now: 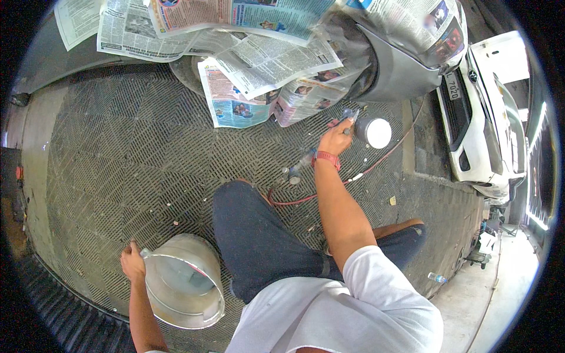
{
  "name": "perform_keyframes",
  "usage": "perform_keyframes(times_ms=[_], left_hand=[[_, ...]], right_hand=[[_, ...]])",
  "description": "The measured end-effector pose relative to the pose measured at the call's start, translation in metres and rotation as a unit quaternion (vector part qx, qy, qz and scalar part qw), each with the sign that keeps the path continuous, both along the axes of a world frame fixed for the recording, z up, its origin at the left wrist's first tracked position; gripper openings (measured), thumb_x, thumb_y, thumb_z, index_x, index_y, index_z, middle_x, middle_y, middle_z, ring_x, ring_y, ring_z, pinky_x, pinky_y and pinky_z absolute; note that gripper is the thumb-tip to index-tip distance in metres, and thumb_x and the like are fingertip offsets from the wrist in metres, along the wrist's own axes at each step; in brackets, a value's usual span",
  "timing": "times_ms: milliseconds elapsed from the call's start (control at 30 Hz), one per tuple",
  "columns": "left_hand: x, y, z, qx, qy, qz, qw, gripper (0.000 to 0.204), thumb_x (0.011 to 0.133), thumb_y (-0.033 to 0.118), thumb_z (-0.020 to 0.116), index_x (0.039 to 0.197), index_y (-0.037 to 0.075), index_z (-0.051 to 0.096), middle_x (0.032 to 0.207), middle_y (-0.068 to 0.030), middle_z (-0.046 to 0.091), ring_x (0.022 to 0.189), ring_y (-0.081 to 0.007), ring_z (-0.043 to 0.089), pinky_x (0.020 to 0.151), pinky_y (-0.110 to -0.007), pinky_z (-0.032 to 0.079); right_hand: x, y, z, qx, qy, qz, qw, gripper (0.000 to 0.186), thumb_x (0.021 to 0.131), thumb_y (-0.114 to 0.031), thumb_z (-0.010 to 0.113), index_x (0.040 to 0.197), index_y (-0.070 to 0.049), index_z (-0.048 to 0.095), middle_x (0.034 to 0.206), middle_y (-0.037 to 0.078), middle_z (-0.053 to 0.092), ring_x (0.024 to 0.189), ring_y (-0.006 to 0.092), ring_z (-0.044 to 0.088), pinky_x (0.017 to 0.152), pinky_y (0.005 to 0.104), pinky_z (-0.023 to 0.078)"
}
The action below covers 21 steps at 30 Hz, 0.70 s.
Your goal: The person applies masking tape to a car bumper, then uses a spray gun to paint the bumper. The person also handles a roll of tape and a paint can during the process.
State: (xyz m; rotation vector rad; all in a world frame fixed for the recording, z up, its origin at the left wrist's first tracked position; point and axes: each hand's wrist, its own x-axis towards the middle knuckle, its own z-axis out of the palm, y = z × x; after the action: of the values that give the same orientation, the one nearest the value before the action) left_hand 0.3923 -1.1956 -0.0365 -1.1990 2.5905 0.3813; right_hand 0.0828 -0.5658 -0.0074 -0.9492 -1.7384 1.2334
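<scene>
At the lower left, my left hand (133,263) is closed on the edge of a whitish bucket (159,297), which is tilted and has cloudy liquid inside. My right hand (336,139), with a red watch on its wrist, reaches forward near the car's bumper. Its fingers are closed on a small bluish-grey object (351,114) that I cannot make out. Just right of that hand stands a round can with a white top (376,133). Beside my right forearm, on the floor, lies a small tool with a metal cup-like end (294,178), partly see-through and blurred.
Newspaper sheets (282,65) cover the car body ahead and hang around its grey bumper (400,70). A red hose (376,163) curves over the ridged dark mat (135,147). A white vehicle (479,117) stands at the right. A plastic bottle (436,277) lies at the lower right.
</scene>
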Motion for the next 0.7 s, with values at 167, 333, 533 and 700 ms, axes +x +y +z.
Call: perform_keyframes(times_ms=[167,333,533,700], left_hand=[[-0.008,0.010,0.014,-0.001,0.004,0.014,1.000,0.073,0.105,0.062,0.051,0.119,-0.004,0.080,0.112,-0.0217,0.081,0.116,-0.0414,0.071,0.107,-0.050,0.049],[-0.009,0.011,0.019,0.027,-0.008,0.017,0.999,0.072,0.104,0.060,0.052,0.118,-0.006,0.079,0.110,-0.0233,0.081,0.112,-0.0436,0.072,0.106,-0.051,0.050],[-0.006,0.012,0.017,0.011,-0.007,0.017,1.000,0.072,0.105,0.060,0.052,0.123,-0.005,0.078,0.117,-0.0265,0.078,0.120,-0.0444,0.070,0.109,-0.051,0.049],[-0.006,0.014,0.020,0.023,-0.016,0.019,0.999,0.071,0.105,0.059,0.053,0.124,-0.005,0.077,0.120,-0.0252,0.078,0.121,-0.0442,0.069,0.109,-0.050,0.048]], right_hand=[[-0.013,0.012,-0.009,0.004,-0.047,0.033,0.998,0.064,0.116,-0.049,0.048,0.123,0.010,0.073,0.088,0.021,0.078,0.071,0.0310,0.074,0.069,0.0461,0.059],[-0.020,0.021,-0.021,-0.006,-0.042,0.034,0.999,0.061,0.116,-0.046,0.048,0.111,0.009,0.074,0.080,0.019,0.076,0.068,0.0312,0.073,0.066,0.0456,0.058],[-0.011,0.021,-0.019,-0.007,0.004,0.017,1.000,0.060,0.116,-0.046,0.048,0.118,0.009,0.072,0.084,0.018,0.076,0.069,0.0308,0.072,0.068,0.0445,0.058],[-0.009,0.015,-0.010,0.009,-0.011,0.019,1.000,0.060,0.116,-0.046,0.049,0.127,0.009,0.071,0.089,0.019,0.077,0.074,0.0302,0.073,0.072,0.0452,0.059]])
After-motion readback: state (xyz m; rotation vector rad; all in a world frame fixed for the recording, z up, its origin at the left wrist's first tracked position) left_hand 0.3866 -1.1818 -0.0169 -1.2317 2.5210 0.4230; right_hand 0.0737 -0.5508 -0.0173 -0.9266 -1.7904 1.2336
